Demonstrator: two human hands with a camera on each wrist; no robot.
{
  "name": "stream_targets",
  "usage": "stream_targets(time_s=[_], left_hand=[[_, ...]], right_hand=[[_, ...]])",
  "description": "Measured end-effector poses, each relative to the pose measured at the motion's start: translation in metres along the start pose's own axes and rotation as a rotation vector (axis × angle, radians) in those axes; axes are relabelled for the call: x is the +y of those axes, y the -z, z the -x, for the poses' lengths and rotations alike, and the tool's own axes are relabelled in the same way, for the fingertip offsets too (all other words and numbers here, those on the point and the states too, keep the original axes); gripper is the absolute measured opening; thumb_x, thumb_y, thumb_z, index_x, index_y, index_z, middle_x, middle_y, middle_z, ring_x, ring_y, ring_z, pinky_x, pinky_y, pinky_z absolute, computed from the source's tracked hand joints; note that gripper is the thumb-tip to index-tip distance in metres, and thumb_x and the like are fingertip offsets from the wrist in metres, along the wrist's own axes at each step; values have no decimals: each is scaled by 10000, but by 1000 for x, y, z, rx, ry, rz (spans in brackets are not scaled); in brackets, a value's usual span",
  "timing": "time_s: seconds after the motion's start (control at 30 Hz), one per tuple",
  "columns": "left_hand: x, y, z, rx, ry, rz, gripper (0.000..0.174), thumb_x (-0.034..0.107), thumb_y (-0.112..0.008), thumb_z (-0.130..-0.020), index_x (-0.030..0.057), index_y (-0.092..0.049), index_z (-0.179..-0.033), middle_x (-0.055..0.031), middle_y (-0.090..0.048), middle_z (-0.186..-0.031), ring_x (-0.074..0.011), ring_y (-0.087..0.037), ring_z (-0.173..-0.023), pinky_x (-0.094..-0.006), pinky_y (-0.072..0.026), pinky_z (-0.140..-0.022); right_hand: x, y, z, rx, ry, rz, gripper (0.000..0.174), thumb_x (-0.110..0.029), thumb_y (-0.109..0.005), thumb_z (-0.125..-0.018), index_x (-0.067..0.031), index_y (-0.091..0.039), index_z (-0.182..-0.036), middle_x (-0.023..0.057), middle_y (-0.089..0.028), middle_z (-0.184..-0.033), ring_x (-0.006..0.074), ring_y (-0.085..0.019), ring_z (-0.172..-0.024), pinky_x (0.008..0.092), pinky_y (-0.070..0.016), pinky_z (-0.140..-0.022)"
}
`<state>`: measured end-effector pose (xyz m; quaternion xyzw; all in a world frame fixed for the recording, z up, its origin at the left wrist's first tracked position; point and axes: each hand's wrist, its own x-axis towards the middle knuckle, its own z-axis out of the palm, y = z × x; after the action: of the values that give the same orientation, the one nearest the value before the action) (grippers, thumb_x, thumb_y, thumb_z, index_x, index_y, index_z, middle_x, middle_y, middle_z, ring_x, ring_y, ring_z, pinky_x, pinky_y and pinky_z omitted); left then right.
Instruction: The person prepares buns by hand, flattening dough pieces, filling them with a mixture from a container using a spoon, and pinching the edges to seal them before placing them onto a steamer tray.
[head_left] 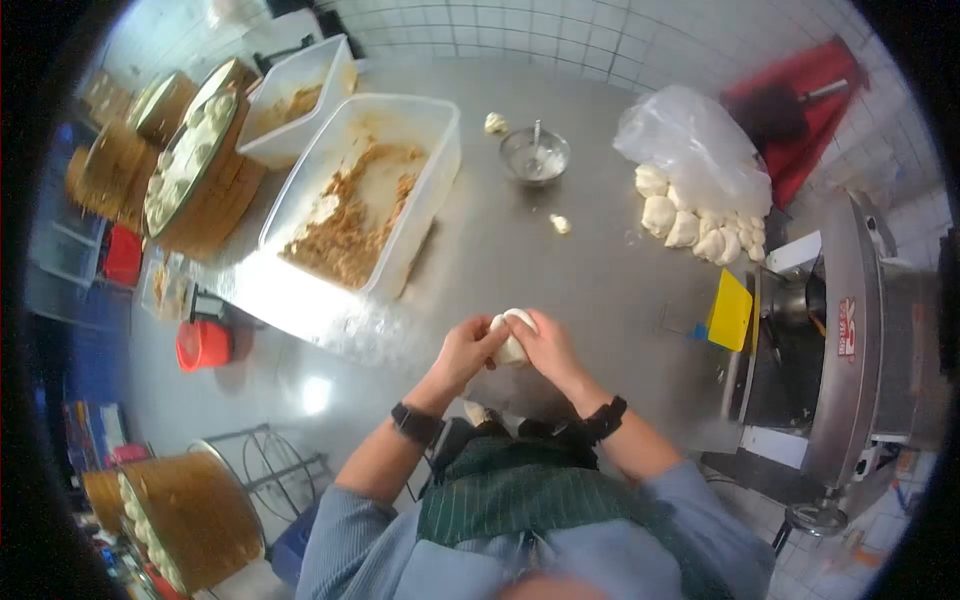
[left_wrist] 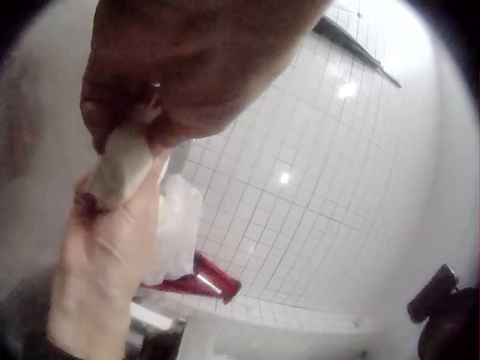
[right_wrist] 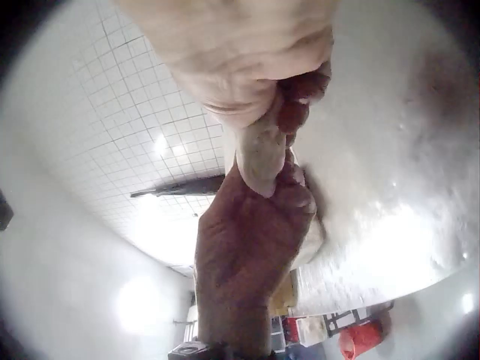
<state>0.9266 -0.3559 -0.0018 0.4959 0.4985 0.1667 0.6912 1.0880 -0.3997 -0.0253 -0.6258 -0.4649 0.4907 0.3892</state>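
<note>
Over the near edge of the steel table, both hands hold one lump of white dough (head_left: 512,350) between them. My left hand (head_left: 464,350) grips its left side, the thumb on top. From the other side my right hand (head_left: 548,352) grips it, its thumb also over the top. In the left wrist view the dough (left_wrist: 124,169) shows as a pale, smooth roll between the two hands. The right wrist view has the dough (right_wrist: 260,157) pinched by curled fingers at both ends. Parts of the lump are hidden by the fingers.
A plastic tub (head_left: 440,160) of brown filling stands left, near bamboo steamers (head_left: 215,190) of buns. A metal bowl (head_left: 520,172) with a spoon sits at the back. Dough pieces (head_left: 683,228) lie under a plastic bag (head_left: 690,130) at right, beside a machine (head_left: 845,340).
</note>
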Motion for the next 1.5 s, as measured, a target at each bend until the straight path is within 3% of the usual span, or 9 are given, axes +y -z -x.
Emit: stream_targets(time_s=[0.23,0.33,0.63,0.8,0.87,0.97,1.2,1.37,1.5], left_hand=[[-70,51,-17,400,-259,-574,379,213,-569,-894,-41,-508,-1168,-284,-620,-995,-444,-595,-942,-472,-490,-829],[-72,65,-10,532,-502,-585,264,179,-545,-927,-36,-540,-1079,-160,-655,-830,-238,-663,-671,-355,-513,-608],[-70,51,-22,146,-116,-165,215,149,-484,-930,-35,-587,-967,-123,-622,-712,-189,-623,-585,-322,-528,-554],[-53,68,-18,-20,11,76,232,174,-498,-945,-45,-550,-1001,-96,-591,-735,-187,-613,-615,-315,-521,-561],[-45,77,-18,-62,14,215,232,181,-513,-948,-37,-531,-1024,-88,-592,-787,-192,-622,-658,-311,-524,-590],[-49,85,4,73,14,225,265,217,-531,-953,-10,-519,-1089,-82,-593,-864,-194,-630,-757,-313,-524,-663],[-53,124,56,34,101,506,571,545,-464,-937,53,-520,-1222,-112,-567,-1230,-237,-551,-1138,-408,-433,-980],[-30,142,85,-216,115,1140,712,640,-393,-909,57,-488,-1308,-164,-551,-1285,-318,-541,-1183,-466,-408,-1020],[-14,179,98,-45,39,1081,488,360,-536,-948,13,-485,-1286,-141,-580,-1235,-275,-578,-1127,-425,-460,-986]], right_hand=[[22,-44,-10,131,727,810,502,-233,-556,-902,-53,-424,-1352,172,-421,-1398,322,-406,-1293,440,-349,-1064],[42,-75,-11,-17,654,919,574,-242,-573,-874,-55,-392,-1385,147,-360,-1456,315,-317,-1364,467,-247,-1131],[35,-47,50,-178,489,908,613,-209,-593,-840,-65,-392,-1401,97,-321,-1494,258,-283,-1390,456,-214,-1143],[27,-44,46,-85,558,904,399,-170,-608,-852,-74,-558,-1236,96,-440,-1395,262,-397,-1302,430,-322,-1073],[12,-44,32,164,136,368,268,-173,-619,-856,-83,-605,-1109,93,-564,-1199,269,-548,-1091,435,-439,-911],[13,-52,6,390,414,698,199,-146,-641,-833,-70,-612,-1015,83,-619,-934,269,-602,-858,424,-484,-724],[-63,-66,-6,-242,116,131,169,-138,-666,-832,-34,-607,-951,106,-644,-846,204,-641,-765,319,-513,-685],[-148,-88,-21,-509,399,122,214,-145,-646,-859,-22,-599,-1029,124,-632,-941,209,-647,-768,320,-516,-721],[-192,-111,-73,-140,781,562,251,-196,-634,-859,-25,-593,-1039,150,-587,-1054,277,-648,-806,370,-520,-741]])
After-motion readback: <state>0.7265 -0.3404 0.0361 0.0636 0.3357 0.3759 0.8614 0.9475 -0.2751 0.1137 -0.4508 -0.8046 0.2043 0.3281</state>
